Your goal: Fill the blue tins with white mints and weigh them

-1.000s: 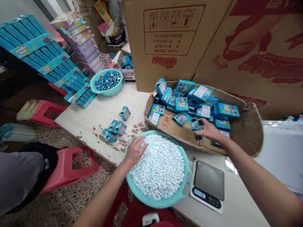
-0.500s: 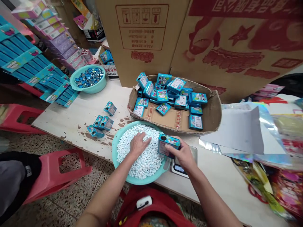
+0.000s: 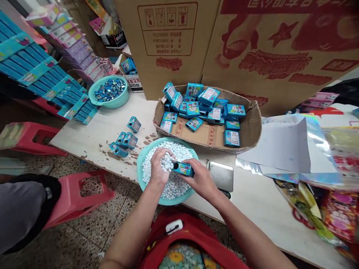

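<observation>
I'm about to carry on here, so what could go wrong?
The white pieces heaped in the left hand could spill: the hole in the box in the right hand looks small. The bowl sits at the edge of the table, so a bump might tip it.

Speckled tile floor point(image 3: 86, 231), red plastic stools point(image 3: 66, 198), white table point(image 3: 266, 203) with worn brown patches, cardboard carton point(image 3: 179, 80) behind

"Surface?"
"Pale table point(image 3: 260, 201), brown worn patches left of centre."
"On it?"
"Teal bowl point(image 3: 141, 154) of white pellets point(image 3: 179, 147), near edge. Cut-down carton point(image 3: 249, 129) just behind. Scale point(image 3: 221, 175) right of bowl. Four small blue boxes point(image 3: 130, 141) left."
"Ends?"
"Left: second teal basin point(image 3: 120, 101). Right: loose sheets point(image 3: 288, 149), colourful packets point(image 3: 340, 213)."
</observation>
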`<state>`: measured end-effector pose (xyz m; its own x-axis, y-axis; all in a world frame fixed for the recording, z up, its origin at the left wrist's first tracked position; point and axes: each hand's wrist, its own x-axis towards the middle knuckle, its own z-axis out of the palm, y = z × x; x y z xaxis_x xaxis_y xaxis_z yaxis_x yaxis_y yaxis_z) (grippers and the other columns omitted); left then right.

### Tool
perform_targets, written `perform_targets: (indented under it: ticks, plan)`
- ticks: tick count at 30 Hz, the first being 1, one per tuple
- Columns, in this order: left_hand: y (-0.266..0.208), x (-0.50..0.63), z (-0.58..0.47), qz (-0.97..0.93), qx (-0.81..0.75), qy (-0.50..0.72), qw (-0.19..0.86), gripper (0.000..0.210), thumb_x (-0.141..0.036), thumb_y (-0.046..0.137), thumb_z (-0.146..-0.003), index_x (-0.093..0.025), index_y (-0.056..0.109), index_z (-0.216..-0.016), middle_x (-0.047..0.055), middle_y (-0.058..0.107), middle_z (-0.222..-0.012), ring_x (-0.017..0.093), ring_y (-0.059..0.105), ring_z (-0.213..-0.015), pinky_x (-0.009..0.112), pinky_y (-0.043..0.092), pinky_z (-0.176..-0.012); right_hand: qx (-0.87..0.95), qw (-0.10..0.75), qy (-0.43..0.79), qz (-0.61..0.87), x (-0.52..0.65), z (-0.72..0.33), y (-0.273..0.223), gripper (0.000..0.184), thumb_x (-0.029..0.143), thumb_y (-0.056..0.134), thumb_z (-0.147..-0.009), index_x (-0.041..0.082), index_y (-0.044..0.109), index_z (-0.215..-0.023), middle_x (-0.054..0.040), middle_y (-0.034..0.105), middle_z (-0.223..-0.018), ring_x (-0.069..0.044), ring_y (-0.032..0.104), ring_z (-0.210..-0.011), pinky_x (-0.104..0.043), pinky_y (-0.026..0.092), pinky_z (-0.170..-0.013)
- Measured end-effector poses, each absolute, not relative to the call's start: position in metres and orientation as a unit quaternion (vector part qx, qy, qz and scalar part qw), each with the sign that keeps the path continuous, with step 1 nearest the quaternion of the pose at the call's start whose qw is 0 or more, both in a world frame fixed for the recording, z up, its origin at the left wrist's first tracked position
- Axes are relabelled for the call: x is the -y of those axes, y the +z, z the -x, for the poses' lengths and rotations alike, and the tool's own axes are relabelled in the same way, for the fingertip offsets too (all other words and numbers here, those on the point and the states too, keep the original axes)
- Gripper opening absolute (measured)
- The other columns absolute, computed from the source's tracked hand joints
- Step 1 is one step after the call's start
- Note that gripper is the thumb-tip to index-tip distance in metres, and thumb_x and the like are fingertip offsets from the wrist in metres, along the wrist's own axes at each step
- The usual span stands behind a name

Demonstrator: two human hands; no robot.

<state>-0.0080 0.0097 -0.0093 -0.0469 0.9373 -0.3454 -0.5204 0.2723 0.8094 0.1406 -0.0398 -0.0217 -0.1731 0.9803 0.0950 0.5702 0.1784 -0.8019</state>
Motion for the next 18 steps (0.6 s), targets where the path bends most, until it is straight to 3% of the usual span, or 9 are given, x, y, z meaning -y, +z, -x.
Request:
perform_targets:
  ticks: [4, 10, 18]
  plan:
    - [-0.002, -0.007, 0.003, -0.215, -0.447, 0.614, 0.614, 0.018, -0.030, 0.064, -0.073, -0.018, 0.050, -0.071, -0.003, 0.053, -0.067, 0.010, 0.055, -0.060, 0.028, 0.049, -0.067, 0.720, 0.299, 0.316, 0.541, 0.038, -0.128, -0.016, 0.032, 0.028, 0.071, -0.077, 0.021, 0.056, -0.104, -0.0075, 0.063, -0.100, -0.026, 0.059, -0.095, -0.038, 0.048, -0.081]
    - [-0.002, -0.012, 0.004, -0.196, -0.511, 0.602, 0.582, 0.027, -0.036, 0.070, -0.069, -0.018, 0.051, -0.077, -0.003, 0.057, -0.071, 0.011, 0.057, -0.060, 0.025, 0.047, -0.057, 0.702, 0.326, 0.305, 0.554, 0.036, -0.123, -0.012, 0.033, 0.028, 0.074, -0.075, 0.022, 0.058, -0.102, -0.0071, 0.063, -0.098, -0.026, 0.059, -0.094, -0.038, 0.047, -0.080]
    - [0.006, -0.016, 0.004, -0.220, -0.483, 0.610, 0.589, 0.025, -0.034, 0.069, -0.073, -0.017, 0.050, -0.075, -0.005, 0.051, -0.066, 0.007, 0.051, -0.052, 0.025, 0.049, -0.061, 0.690, 0.331, 0.314, 0.562, 0.031, -0.123, -0.012, 0.034, 0.026, 0.074, -0.074, 0.020, 0.058, -0.103, -0.0068, 0.064, -0.098, -0.025, 0.060, -0.093, -0.035, 0.046, -0.079]
